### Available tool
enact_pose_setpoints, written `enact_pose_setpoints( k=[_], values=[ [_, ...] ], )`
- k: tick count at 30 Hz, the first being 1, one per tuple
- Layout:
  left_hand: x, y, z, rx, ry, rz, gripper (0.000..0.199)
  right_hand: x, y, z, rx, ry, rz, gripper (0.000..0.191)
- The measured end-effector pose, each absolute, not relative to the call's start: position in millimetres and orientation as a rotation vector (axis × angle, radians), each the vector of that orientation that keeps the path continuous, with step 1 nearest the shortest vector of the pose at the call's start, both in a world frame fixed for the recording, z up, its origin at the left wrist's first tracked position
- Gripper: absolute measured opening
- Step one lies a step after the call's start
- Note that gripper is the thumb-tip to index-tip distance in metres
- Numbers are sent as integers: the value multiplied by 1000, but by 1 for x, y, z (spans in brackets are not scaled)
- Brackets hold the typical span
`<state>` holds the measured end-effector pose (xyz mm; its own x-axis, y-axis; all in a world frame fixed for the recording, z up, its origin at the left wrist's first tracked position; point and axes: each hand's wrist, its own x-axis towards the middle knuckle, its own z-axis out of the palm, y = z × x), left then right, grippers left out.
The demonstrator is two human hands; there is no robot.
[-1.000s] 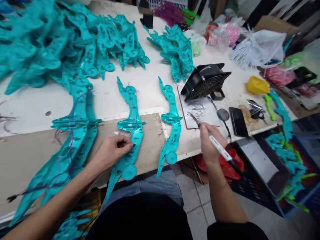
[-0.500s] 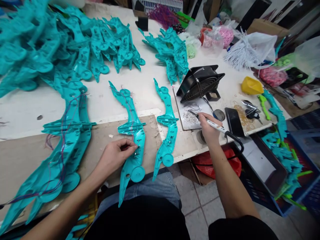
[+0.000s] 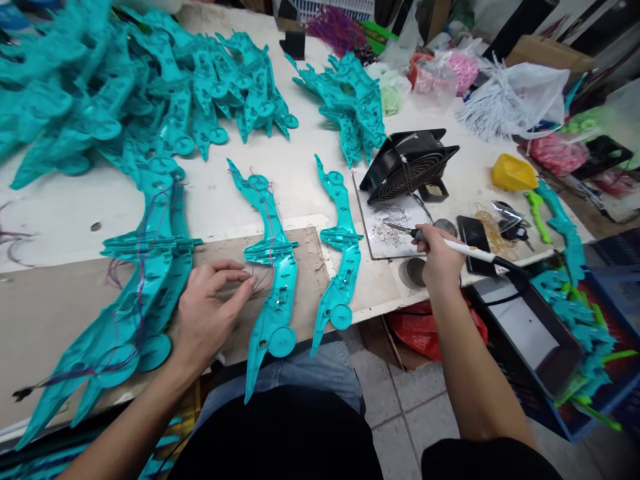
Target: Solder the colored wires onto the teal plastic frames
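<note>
My left hand (image 3: 213, 303) is just left of the middle turquoise bow-shaped plastic part (image 3: 283, 277), its fingers loosely bent and slightly apart. Thin red and dark wires (image 3: 263, 283) run from that part close to my fingertips; I see none gripped. More wires lie along the part's upper half. In my right hand (image 3: 440, 257) is a soldering iron (image 3: 465, 248), its tip pointing left above a white board (image 3: 376, 241) strewn with dark bits. A second bow-shaped part (image 3: 345, 260) lies between the hands. Wired turquoise parts (image 3: 155, 287) overlap at the left.
A black fan (image 3: 407, 167) stands behind the board. Piles of turquoise parts (image 3: 165, 80) cover the back left. To the right are a yellow scoop (image 3: 514, 173), a black tray (image 3: 475, 237) and bags of pink pieces (image 3: 557, 155). A blue crate (image 3: 575, 420) stands below the table edge.
My left hand has drawn back left from the middle part, its fingers loosening. The soldering iron has turned flatter in my right hand. The whole view has shifted slightly.
</note>
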<state>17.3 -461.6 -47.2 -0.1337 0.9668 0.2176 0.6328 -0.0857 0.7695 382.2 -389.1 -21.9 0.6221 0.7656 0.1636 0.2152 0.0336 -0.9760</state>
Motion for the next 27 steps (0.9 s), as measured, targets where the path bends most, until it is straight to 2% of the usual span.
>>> enact_pose_setpoints(
  k=[7, 11, 15, 27],
  values=[
    [14, -452, -43, 1345, 1433, 1082, 24, 342, -414, -12, -1372, -969, 534, 10],
    [11, -444, -31, 1352, 1322, 931, 19, 305, -437, -8, -1281, -1022, 615, 7],
    [13, -444, -24, 1250, 1229, 751, 25, 280, -459, -13, -1269, -1111, 643, 8],
    [20, -458, -37, 1558, 1456, 680, 15, 255, -496, -19, -1068, -1728, 735, 25]
  ],
)
